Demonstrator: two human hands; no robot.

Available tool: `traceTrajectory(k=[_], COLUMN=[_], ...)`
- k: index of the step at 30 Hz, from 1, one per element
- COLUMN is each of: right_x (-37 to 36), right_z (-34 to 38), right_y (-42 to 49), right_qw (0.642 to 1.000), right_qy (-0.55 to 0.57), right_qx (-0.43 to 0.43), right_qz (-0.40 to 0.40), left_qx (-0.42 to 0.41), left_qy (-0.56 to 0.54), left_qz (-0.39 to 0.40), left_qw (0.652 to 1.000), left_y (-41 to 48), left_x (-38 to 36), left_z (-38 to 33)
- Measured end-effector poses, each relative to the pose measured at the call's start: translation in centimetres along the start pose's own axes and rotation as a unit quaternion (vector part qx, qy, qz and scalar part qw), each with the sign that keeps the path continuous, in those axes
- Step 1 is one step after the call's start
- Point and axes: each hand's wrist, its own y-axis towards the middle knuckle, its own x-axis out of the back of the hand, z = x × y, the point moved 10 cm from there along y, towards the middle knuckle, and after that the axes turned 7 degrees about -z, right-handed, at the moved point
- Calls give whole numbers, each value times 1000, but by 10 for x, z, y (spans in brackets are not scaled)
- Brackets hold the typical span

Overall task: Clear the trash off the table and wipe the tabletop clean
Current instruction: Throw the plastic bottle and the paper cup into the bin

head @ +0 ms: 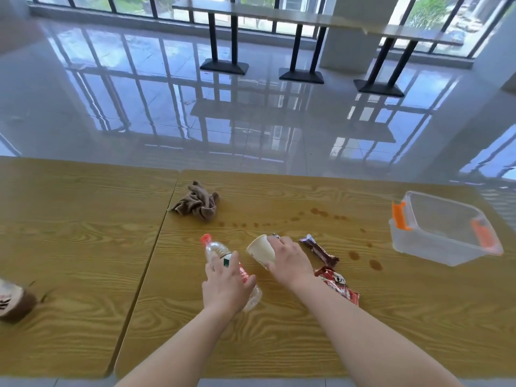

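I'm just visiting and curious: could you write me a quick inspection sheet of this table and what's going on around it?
Surface: wood-grain tabletop, two panels joined, brown spill spots.
Job's things: clear plastic bottle with red cap lying down; white paper cup on its side; dark purple wrapper; red crinkled wrapper; crumpled brown cloth; clear plastic bin with orange latches.
Clutter: brown drink cup at the left edge.
Hands: left hand on the bottle; right hand on the cup.
Cables: nothing seen.
Surroundings: glossy tiled floor, long counter on black legs, windows.
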Motion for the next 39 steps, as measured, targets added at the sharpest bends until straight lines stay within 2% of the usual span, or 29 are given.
traceTrajectory(k=[4, 8, 11, 17, 24, 31, 39], right_x=[-20, -34, -42, -31, -4, 23, 48], right_z=[8, 16, 20, 23, 9, -19, -64], right_y=[27, 38, 40, 39, 23, -18, -79], right_qw=[1000, 998, 994, 997, 999, 998, 990], right_qy=[-15, -44, -84, -30, 7, 13, 19], right_qx=[13, 38, 66, 63, 34, -21, -99], right_qz=[22, 32, 39, 20, -11, -53, -102], left_qx=[52, 57, 80, 93, 7, -82, -197], left_qy=[-34, -72, -91, -127, -116, -80, -57], left_qz=[-18, -40, -29, -38, -71, -49, -15], left_qw=[998, 995, 992, 987, 991, 992, 979], left_y=[10, 15, 18, 19, 15, 6, -22], left_x=[-6, -6, -8, 5, 26, 30, 16], left_z=[6, 15, 25, 34, 21, -15, -71])
